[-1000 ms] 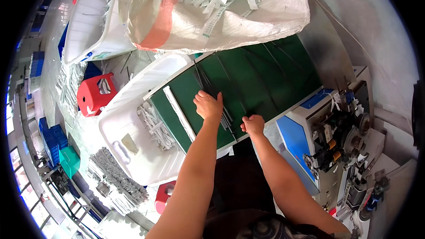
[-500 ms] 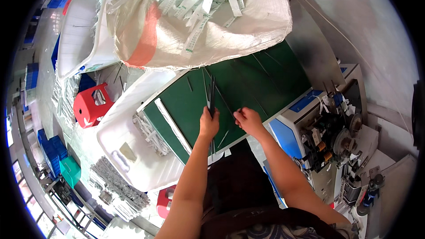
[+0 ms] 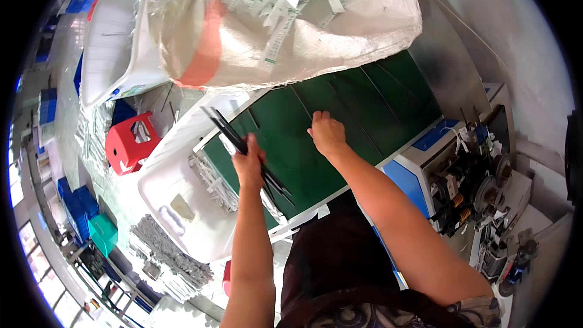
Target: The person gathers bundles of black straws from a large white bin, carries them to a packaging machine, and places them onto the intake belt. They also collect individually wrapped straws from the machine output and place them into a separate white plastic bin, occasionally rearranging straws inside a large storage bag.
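My left hand [image 3: 248,161] is closed around a loose bundle of thin black strips [image 3: 226,126], whose ends stick out above and below the fist. It is over the left end of a green-topped table [image 3: 291,161]. My right hand [image 3: 328,135] is over the middle of the table, fingers bent together at the near end of a long thin dark strip [image 3: 302,102]. The fingers partly hide where they meet that strip. More thin dark strips lie apart on the green top, among them a short one [image 3: 253,119] and a long one [image 3: 378,93].
A large woven sack [image 3: 358,30] of printed white strips covers the table's far side. Left are a white bin [image 3: 176,185] with white strips and a red stool [image 3: 129,146]. A machine with rollers [image 3: 473,188] stands close on the right.
My left hand has swung left with the black bundle, which now tilts up to the left. My right hand has moved farther up the table. The whole view has shifted slightly.
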The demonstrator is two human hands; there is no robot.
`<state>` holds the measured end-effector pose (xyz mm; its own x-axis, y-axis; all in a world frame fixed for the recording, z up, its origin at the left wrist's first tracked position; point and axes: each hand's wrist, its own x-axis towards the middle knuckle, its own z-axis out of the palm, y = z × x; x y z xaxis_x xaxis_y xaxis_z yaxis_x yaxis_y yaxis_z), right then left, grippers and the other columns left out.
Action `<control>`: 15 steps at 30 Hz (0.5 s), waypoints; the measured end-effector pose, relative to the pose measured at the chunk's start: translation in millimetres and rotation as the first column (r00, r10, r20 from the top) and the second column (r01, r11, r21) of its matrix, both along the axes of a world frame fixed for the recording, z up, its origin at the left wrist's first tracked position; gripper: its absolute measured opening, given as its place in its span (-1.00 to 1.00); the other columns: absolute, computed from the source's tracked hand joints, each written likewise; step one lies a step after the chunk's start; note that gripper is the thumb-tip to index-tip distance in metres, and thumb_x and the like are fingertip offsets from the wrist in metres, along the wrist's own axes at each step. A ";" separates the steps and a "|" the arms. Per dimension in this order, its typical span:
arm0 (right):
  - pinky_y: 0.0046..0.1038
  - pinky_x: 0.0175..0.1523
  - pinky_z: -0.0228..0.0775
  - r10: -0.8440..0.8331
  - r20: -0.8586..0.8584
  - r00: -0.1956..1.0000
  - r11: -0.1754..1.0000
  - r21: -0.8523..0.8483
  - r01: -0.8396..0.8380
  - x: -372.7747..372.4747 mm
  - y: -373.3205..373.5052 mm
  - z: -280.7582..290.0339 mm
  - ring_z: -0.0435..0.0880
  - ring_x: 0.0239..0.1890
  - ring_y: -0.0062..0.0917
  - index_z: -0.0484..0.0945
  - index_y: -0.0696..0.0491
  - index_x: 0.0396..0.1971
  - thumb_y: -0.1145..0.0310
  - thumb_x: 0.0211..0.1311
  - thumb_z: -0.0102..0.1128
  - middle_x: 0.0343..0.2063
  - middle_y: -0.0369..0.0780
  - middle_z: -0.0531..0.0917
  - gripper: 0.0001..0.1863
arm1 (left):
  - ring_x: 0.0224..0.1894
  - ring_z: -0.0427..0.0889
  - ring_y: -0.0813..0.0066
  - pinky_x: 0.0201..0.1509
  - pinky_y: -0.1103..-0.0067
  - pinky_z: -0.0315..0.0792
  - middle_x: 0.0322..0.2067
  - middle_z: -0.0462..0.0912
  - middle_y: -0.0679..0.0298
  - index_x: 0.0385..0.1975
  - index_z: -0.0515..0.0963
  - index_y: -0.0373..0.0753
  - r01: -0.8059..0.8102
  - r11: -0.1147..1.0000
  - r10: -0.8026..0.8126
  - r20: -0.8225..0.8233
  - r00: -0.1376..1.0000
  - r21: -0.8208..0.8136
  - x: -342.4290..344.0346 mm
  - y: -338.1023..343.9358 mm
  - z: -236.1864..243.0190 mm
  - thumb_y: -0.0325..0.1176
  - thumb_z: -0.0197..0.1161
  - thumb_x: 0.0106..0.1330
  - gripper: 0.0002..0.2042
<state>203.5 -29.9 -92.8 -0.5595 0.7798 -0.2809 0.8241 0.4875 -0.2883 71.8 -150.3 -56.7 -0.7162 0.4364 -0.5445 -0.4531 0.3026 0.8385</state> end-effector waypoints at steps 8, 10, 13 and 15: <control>-0.40 -0.48 0.42 -0.030 -0.149 0.988 0.996 0.085 0.042 34.7 24.2 4.4 0.52 -0.49 -0.34 0.33 0.12 -0.44 0.36 -0.05 0.04 -0.42 -0.14 0.40 -0.81 | -0.31 0.49 0.07 -0.27 0.33 0.36 -0.39 0.52 0.04 -0.32 0.34 -0.30 -0.008 0.616 -0.517 -0.412 0.751 -0.788 -28.7 36.5 -63.1 0.01 0.26 -0.16 -0.48; -0.33 -0.45 0.40 -0.065 -0.146 0.987 0.996 0.051 0.073 47.5 35.6 3.0 0.51 -0.49 -0.30 0.32 0.13 -0.44 0.37 -0.03 0.03 -0.46 -0.14 0.38 -0.82 | -0.36 0.50 0.06 -0.32 0.32 0.37 -0.44 0.53 0.05 -0.34 0.36 -0.29 0.006 0.654 -0.568 -0.486 0.664 -0.756 -25.8 32.0 -70.9 -0.04 0.17 -0.04 -0.57; -0.33 -0.44 0.40 -0.120 -0.109 0.987 0.992 0.028 0.124 57.8 51.1 -7.5 0.51 -0.51 -0.28 0.32 0.13 -0.44 0.37 -0.03 0.04 -0.45 -0.14 0.37 -0.81 | -0.45 0.51 0.06 -0.41 0.32 0.36 -0.53 0.52 0.03 -0.43 0.39 -0.32 0.052 0.728 -0.584 -0.579 0.569 -0.683 -22.6 32.4 -68.8 -0.10 0.11 0.03 -0.65; -0.38 -0.44 0.42 -0.134 -0.069 0.989 0.990 0.029 0.137 57.2 56.3 -1.8 0.53 -0.52 -0.31 0.33 0.13 -0.45 0.36 -0.06 0.06 -0.39 -0.14 0.38 -0.80 | -0.47 0.49 0.04 -0.42 0.32 0.34 -0.55 0.51 0.02 -0.44 0.39 -0.34 0.123 0.729 -0.614 -0.565 0.551 -0.673 -29.5 25.4 -68.7 -0.13 0.10 0.05 -0.67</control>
<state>260.7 26.5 -94.6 -0.4647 0.8579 -0.2193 0.8627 0.3828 -0.3304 42.2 -125.0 -125.4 -0.7906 0.5939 -0.1490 0.4797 0.7520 0.4521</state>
